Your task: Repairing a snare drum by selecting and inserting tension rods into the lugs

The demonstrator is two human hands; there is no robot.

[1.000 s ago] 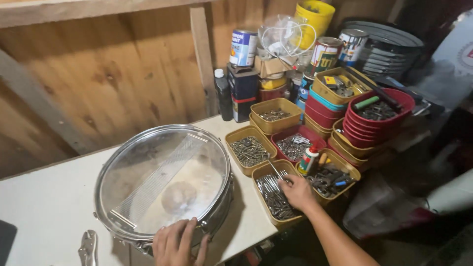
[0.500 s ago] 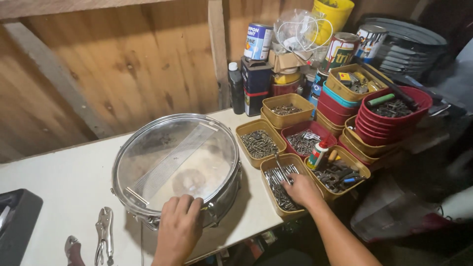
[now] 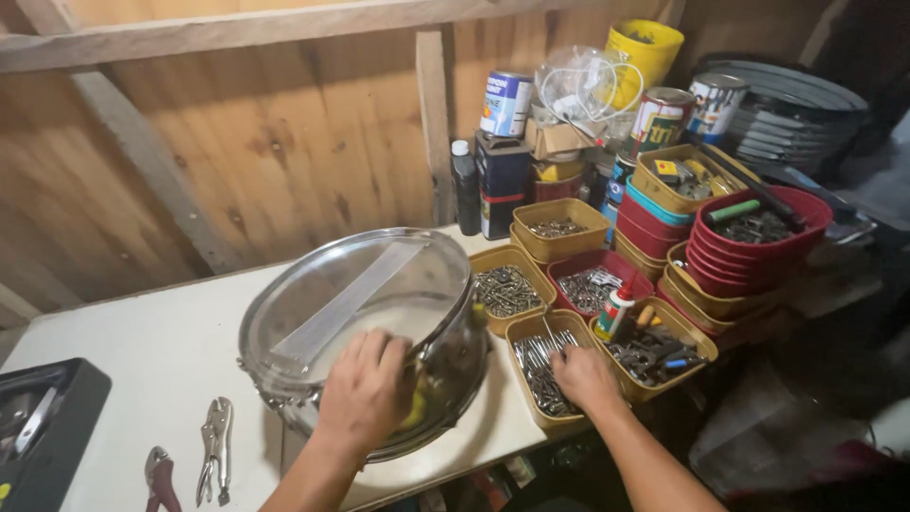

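A shiny metal snare drum [image 3: 313, 313] with a clear head lies on the white table [image 3: 161, 351]. My left hand [image 3: 365, 389] rests on its near rim, fingers curled over the edge. My right hand [image 3: 583, 376] reaches into a tan tub [image 3: 531, 332] full of long metal rods or bolts, fingers down among them. Whether it holds one is hidden.
More tan and red tubs of screws [image 3: 507, 289], a small glue bottle [image 3: 616, 311], stacked red bowls [image 3: 758, 237] and paint cans [image 3: 505, 102] crowd the right. Locking pliers [image 3: 215, 460], red-handled pliers [image 3: 159, 479] and a black case [image 3: 43, 427] lie left. A wooden wall stands behind.
The view shifted so the drum sits further right and closer. My left hand slid up onto the drum's rim. My right hand stays in the rod tub.
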